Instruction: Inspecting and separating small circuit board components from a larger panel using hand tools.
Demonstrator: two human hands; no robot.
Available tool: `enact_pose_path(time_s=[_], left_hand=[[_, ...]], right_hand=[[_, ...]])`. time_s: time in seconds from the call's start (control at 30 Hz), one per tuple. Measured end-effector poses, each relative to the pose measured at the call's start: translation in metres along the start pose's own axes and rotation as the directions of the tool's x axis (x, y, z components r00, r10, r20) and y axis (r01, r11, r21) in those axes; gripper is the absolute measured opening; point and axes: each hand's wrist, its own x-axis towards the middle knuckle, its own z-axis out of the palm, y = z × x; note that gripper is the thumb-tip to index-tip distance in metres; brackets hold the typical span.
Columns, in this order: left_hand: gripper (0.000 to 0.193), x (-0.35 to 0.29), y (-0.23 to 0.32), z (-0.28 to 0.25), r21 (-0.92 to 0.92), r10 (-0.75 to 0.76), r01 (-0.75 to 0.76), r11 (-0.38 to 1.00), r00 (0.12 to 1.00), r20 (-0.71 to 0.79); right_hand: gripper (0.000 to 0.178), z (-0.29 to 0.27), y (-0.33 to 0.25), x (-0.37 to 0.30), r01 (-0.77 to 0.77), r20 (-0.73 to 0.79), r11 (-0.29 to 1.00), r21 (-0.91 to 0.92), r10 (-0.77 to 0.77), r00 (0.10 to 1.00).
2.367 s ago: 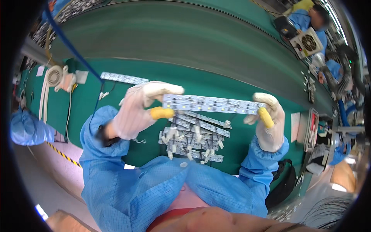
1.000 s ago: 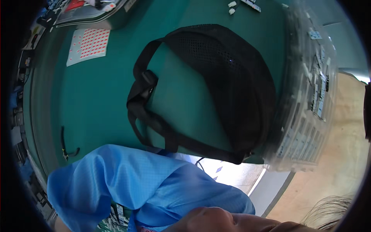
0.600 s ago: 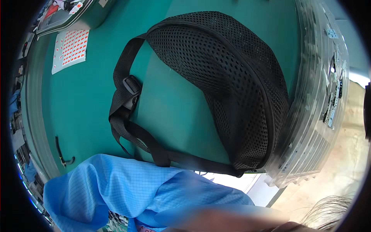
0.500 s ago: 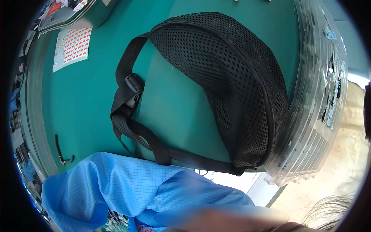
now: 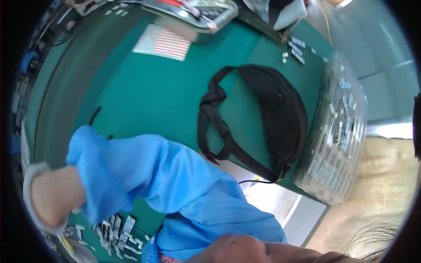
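My right arm in a loose blue sleeve (image 5: 144, 175) reaches across the lower left. Its bare wrist shows beyond the cuff, and a pale glove edge rings my right hand (image 5: 55, 197) near the left rim. The fingers are hidden, so I cannot tell what they hold. Nearest to the forearm is a pile of small pale and patterned strips (image 5: 116, 234) on the green table. Close by, a blurred pale shape with a yellow streak (image 5: 66, 243) is too unclear to name. My left hand does not show.
A black mesh waist bag (image 5: 283, 109) with a looped strap lies beside a stack of clear plastic trays (image 5: 337, 131). A lidded container (image 5: 193, 28) and a sheet of red stickers (image 5: 164, 43) are farther back. A thin black tool (image 5: 94, 115) lies beyond the sleeve.
The view has swung, so the waist bag looks smaller and farther off. My sleeve has shifted, and the wrist, glove edge and small strips now show at lower left.
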Motion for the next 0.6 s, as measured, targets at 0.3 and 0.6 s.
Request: enact_pose_path(time_s=[0.3, 0.6], left_hand=[[0.067, -0.046, -0.024, -0.016, -0.408, -0.306, 0.23, 0.884, 0.943, -0.131], [0.086, -0.036, 0.014, -0.066, -0.231, 0.083, -0.256, 0.939, 0.818, -0.569]], right_hand=[[0.02, 0.002, -0.035, 0.031, 0.262, -0.347, 0.962, -0.072, -0.27, 0.898], [0.03, 0.058, -0.047, 0.043, 0.155, -0.198, 0.203, 0.967, 0.209, 0.958]])
